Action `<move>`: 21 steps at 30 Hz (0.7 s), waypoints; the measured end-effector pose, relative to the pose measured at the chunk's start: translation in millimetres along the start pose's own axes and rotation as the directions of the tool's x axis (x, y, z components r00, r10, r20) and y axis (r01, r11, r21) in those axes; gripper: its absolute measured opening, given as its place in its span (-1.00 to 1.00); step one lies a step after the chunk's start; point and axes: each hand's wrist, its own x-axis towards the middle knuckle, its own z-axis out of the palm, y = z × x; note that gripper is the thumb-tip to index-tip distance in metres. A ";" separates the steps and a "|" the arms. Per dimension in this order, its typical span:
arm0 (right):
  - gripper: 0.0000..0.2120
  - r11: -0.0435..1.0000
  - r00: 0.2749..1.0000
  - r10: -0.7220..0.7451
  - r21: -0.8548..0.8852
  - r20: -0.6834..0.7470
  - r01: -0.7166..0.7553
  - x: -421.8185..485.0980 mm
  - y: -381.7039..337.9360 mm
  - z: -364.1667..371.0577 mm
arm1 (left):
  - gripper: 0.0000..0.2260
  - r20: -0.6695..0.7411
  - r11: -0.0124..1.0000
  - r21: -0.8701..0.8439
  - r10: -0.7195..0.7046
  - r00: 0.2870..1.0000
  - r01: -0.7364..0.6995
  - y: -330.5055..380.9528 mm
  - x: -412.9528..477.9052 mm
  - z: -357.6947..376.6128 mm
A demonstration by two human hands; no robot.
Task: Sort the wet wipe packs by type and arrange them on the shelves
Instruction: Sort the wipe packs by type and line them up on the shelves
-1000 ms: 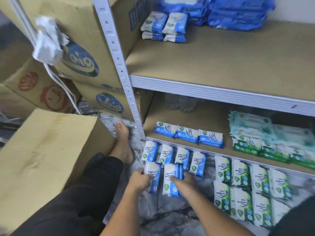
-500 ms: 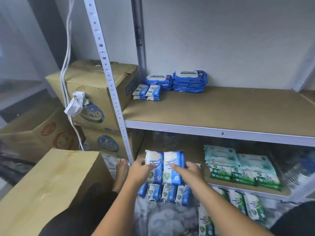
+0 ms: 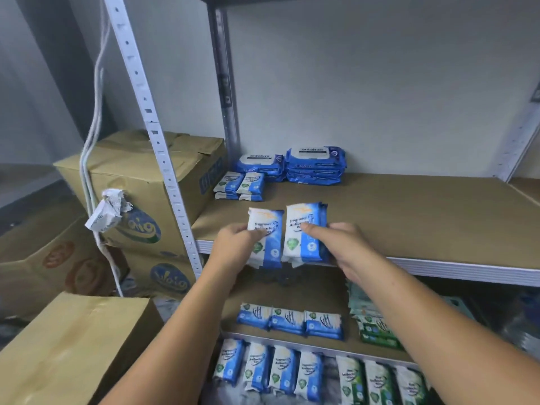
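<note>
My left hand (image 3: 233, 247) grips one blue-and-white antibacterial wipe pack (image 3: 267, 229), and my right hand (image 3: 339, 247) grips a small stack of the same packs (image 3: 306, 226). Both are held upright, side by side, over the front edge of the upper shelf (image 3: 409, 223). At the back of that shelf lie small blue packs (image 3: 239, 185) and two piles of large dark-blue packs (image 3: 315, 165). The lower shelf (image 3: 292, 287) carries three blue packs (image 3: 289, 320) and green packs (image 3: 377, 331). On the floor lie rows of blue packs (image 3: 268, 369) and green packs (image 3: 380, 381).
A white slotted upright (image 3: 155, 135) stands left of the shelves, with a white cable (image 3: 90, 147) and a paper tag (image 3: 106, 209) hanging beside it. Cardboard boxes (image 3: 140, 182) are stacked at the left, and another box (image 3: 67, 349) sits near my left arm.
Both hands lifted the blue packs from the floor rows up to the front edge of the upper shelf. The view tilted upward with them.
</note>
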 end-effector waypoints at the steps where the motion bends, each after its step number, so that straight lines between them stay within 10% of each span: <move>1: -0.73 1.000 1.000 0.001 -0.001 -0.009 -0.001 8.9 -3.8 -0.9 | -0.76 -0.035 1.000 0.023 0.022 0.999 -0.021 5.4 5.1 4.6; 21: -0.62 0.779 0.985 -0.066 -0.625 -0.161 -0.050 72.2 -11.7 1.7 | -0.74 -0.090 0.799 0.602 0.060 0.994 0.007 -0.6 107.7 34.9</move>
